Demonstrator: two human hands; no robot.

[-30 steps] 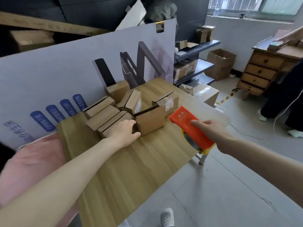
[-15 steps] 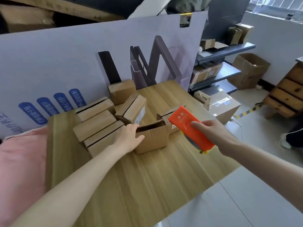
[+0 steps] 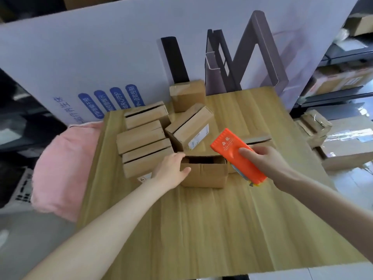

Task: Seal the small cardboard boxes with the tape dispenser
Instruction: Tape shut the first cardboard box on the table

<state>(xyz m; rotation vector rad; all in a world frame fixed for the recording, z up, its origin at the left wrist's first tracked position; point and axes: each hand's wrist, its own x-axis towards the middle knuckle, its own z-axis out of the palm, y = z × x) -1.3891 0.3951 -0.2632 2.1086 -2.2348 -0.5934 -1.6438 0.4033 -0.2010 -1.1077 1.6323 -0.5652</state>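
Note:
A small cardboard box [image 3: 203, 173] with its top open stands on the wooden table [image 3: 201, 229]. My left hand [image 3: 171, 172] grips its left end, thumb on the front face and fingers over the top edge. My right hand [image 3: 268, 164] holds an orange tape dispenser [image 3: 237, 156] just right of and above that box, tilted with its far end up. Behind lie several more small boxes: a stack of three [image 3: 143, 138] at the left, a tilted one with a white label [image 3: 191, 126], and one [image 3: 187, 94] against the board.
A big white printed board [image 3: 101, 57] stands along the table's far edge with dark metal frames [image 3: 252, 53] leaning on it. A pink cushion [image 3: 64, 166] lies at the table's left. Shelves and larger cartons [image 3: 339, 138] are at the right.
My view has swung down and left onto the table. My left hand has drawn the open box nearer and gripped its end, and the dispenser has come closer to it.

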